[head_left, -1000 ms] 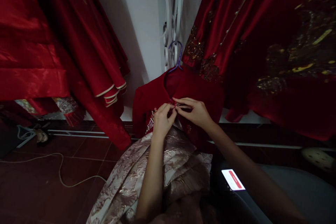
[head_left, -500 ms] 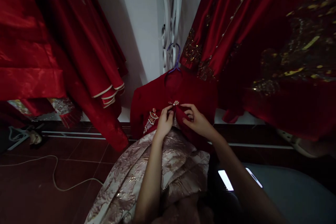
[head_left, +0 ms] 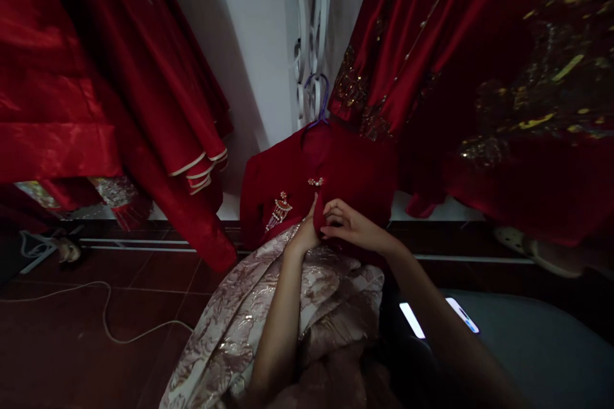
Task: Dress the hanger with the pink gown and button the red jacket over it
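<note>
A dark red jacket point(head_left: 359, 163) hangs on a purple hanger point(head_left: 323, 105) in front of me. A pearly clasp point(head_left: 315, 182) sits at the middle of its chest, and a beaded tassel brooch point(head_left: 279, 209) is on its left side. My left hand point(head_left: 307, 233) reaches under the front edge of the jacket, its fingers partly hidden behind the red cloth. My right hand point(head_left: 352, 223) pinches that same edge from the right, just below the clasp. Patterned pinkish-silver brocade fabric point(head_left: 240, 313) spreads beneath both forearms.
Red garments hang at the left point(head_left: 177, 108) and the right point(head_left: 384, 64). White scrolled metalwork point(head_left: 311, 25) stands behind the hanger. A lit phone point(head_left: 463, 315) lies on a grey seat point(head_left: 527, 345). A white cable point(head_left: 105, 307) runs over the tiled floor.
My left hand has moved from the front of the jacket, near the clasp, to behind its front edge. My right hand has shifted slightly down and left along the cloth.
</note>
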